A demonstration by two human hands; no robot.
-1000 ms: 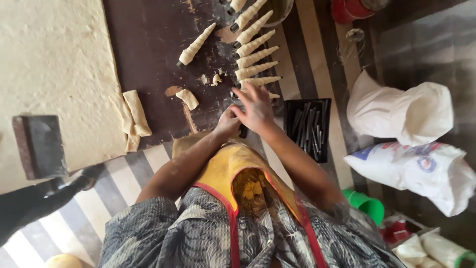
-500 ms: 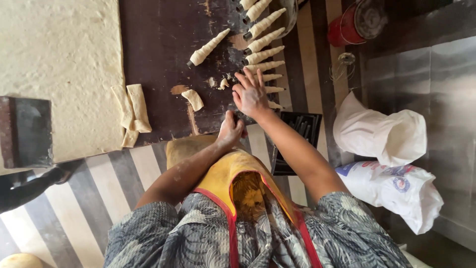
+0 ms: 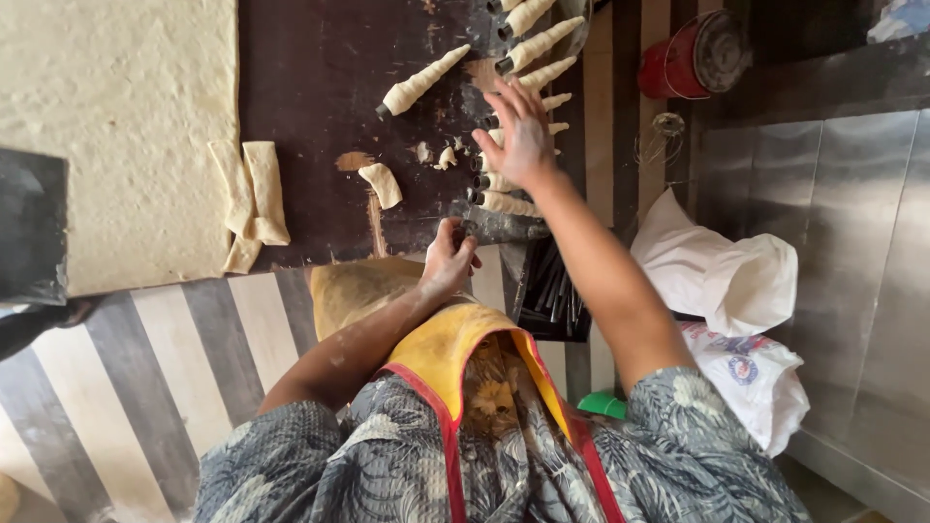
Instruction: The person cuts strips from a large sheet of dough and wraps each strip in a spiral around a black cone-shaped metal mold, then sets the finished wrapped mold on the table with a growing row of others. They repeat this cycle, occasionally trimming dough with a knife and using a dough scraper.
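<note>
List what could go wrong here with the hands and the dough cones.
1. The right hand hovers spread over the row of dough cones; pressing down may dent the wrapped dough.
2. The left hand sits at the dark board's edge, beside the lowest cones; a nudge might roll them off.

I count 2 sacks at the right of the frame. A plain white sack, crumpled and open at the top, sits at middle right. Just below it, touching, lies a white printed sack with a red and blue round mark. I see no signs or screens.
</note>
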